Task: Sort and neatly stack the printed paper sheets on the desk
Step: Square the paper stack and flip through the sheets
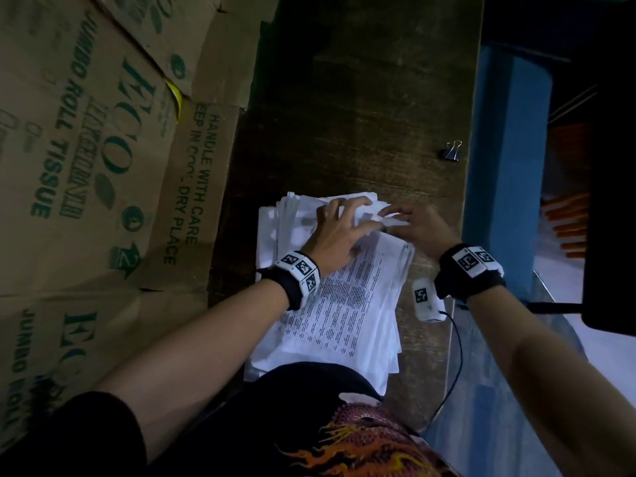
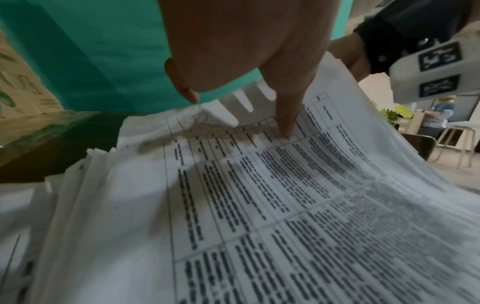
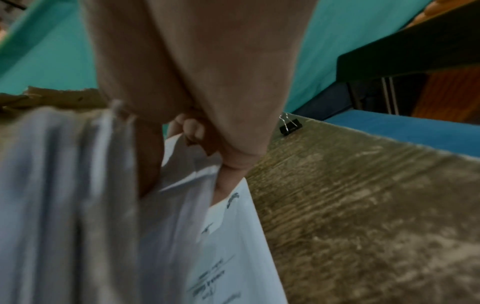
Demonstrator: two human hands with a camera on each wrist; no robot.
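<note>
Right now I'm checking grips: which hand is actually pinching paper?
The right hand: its fingers curl around a sheet corner. The left hand only presses straight fingers on the printed stack.

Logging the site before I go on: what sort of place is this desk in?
Probably a storeroom or back office: tissue cartons lean beside a worn wooden desk holding printed sheets and a binder clip.
</note>
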